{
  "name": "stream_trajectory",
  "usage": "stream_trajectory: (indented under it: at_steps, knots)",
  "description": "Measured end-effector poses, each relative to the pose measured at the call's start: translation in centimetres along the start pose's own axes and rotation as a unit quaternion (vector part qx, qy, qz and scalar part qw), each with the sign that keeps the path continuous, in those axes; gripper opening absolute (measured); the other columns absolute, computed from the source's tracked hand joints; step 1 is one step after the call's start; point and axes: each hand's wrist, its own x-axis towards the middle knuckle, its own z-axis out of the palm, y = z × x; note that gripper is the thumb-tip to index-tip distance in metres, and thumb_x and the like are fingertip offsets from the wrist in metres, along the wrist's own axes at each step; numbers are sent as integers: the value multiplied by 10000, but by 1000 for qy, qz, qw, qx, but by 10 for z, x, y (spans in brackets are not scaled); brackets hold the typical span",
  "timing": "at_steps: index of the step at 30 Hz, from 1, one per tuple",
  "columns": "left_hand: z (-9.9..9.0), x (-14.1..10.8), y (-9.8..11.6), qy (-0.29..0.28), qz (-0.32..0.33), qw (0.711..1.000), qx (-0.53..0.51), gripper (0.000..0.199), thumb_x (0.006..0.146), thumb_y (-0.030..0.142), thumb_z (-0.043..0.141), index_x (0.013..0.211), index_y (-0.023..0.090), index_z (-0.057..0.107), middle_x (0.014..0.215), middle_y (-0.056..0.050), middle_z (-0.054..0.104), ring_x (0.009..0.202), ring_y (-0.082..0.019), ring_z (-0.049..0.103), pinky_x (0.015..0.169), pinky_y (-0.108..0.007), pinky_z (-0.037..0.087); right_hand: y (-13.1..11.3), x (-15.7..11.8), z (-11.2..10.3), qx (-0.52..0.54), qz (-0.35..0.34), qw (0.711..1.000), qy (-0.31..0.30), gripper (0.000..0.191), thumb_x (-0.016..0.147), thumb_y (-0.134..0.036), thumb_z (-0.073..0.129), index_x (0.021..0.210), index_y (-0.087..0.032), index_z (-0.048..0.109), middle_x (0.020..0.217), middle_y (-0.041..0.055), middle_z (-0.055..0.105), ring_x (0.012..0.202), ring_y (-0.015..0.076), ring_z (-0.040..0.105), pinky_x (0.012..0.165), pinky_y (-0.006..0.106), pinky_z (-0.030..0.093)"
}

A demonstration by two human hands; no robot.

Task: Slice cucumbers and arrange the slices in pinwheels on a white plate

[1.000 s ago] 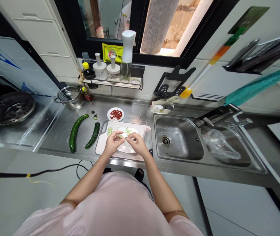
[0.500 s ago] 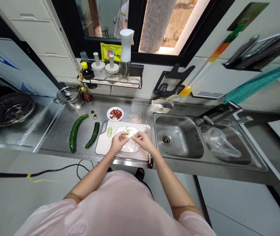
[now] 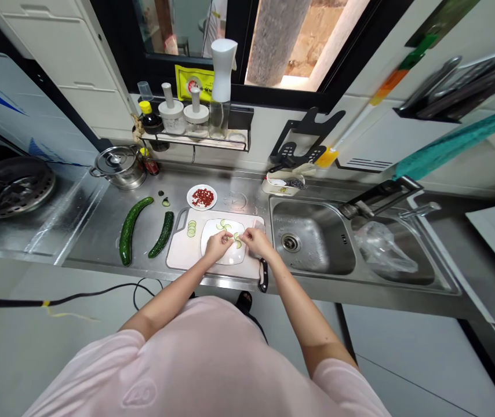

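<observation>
1. While the left hand (image 3: 218, 247) and the right hand (image 3: 258, 242) hang over the middle of a white oval plate (image 3: 213, 259), they stand close together but not touching, fingertips pinched toward each other. Whether they grip a slice is too small to tell.
2. Thin cucumber slices (image 3: 223, 224) lie on the plate, some in a loose arc near its far edge and others just beside the right hand's fingertips.
3. The plate's long axis runs left to right, centred on a pale pink cutting board (image 3: 182, 255) set near the worktop's front edge.
4. A small overlapping row of cucumber rounds (image 3: 191, 229) lies at the board's left end, running front to back.
5. Left of the board on the stainless steel worktop (image 3: 95, 237), a curved whole cucumber (image 3: 128, 230) points diagonally from front left to back right. A shorter cucumber piece (image 3: 162, 234) lies beside it on the same slant.
6. A black-handled kitchen knife (image 3: 264, 275) sits at the board's front right corner, its handle pointing toward the worktop's front edge.
7. A small plate of red flakes (image 3: 201, 197) stands behind the board.
</observation>
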Motion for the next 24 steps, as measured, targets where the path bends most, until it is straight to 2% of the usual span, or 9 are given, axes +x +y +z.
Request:
stream_trajectory:
  at_steps: [8,14,24]
  knots:
    - [10,12,-7,-30,-15,992,125,174,783,267,587,928,225,673,774,6,663,713,-125,585,670,-215,402,9,6,18,-91,43,995,-21,213,866,-350,534,791,-169,618,837,53,653,780,151,547,645,223,326]
    - [14,15,-1,-50,-21,979,196,189,817,251,538,954,233,666,836,-16,685,802,-158,605,692,-234,400,12,8,25,-156,62,985,-30,243,894,-368,506,910,-170,646,994,96,656,885,182,557,692,238,342]
    - [18,15,6,-63,-15,960,272,227,853,263,486,1001,230,654,1013,-47,667,920,-169,589,750,-249,418,8,7,27,-207,85,974,-40,294,911,-366,467,1032,-158,636,1070,118,630,1009,218,525,805,270,348]
